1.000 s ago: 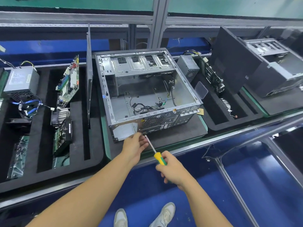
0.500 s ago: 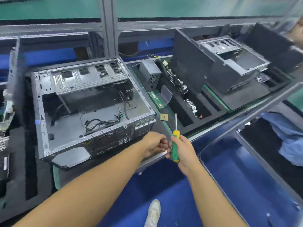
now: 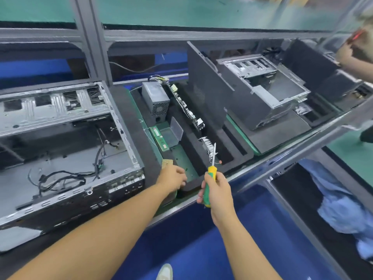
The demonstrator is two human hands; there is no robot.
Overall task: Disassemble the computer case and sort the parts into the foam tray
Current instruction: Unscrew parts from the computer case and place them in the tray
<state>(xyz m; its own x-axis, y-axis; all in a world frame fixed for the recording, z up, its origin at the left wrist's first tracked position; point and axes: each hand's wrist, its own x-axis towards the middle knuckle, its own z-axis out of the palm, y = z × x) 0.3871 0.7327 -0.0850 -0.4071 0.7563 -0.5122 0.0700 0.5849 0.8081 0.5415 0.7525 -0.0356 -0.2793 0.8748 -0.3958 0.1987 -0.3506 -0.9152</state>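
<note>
Right now two bare hands work at the near edge of the bench. The right hand (image 3: 217, 188) has its fingers wrapped round the one screwdriver (image 3: 211, 171), a yellow and green handle with the shaft pointing to twelve o'clock. The left hand (image 3: 173, 178) sits just at nine o'clock of it, fingers curled down over the near end of the foam tray (image 3: 190, 142); whether they pinch anything I cannot tell.

Two cases show. The computer case (image 3: 66, 150) lies open at nine o'clock of the hands, with loose black cables on its floor, and touches the tray's left border. The second case (image 3: 268, 91) rests at two o'clock on another foam bed, one dark side panel (image 3: 205, 87) standing upright at its left.

Inside the tray I count one grey power supply (image 3: 155, 99) at twelve o'clock, one circuit board (image 3: 188, 110) standing on edge beside it, one green memory stick (image 3: 159, 136), one clear plastic flap (image 3: 177, 128) and one gold chip (image 3: 167, 163) just above the left hand.

Another person's hand (image 3: 346, 53) shows far off at two o'clock.
</note>
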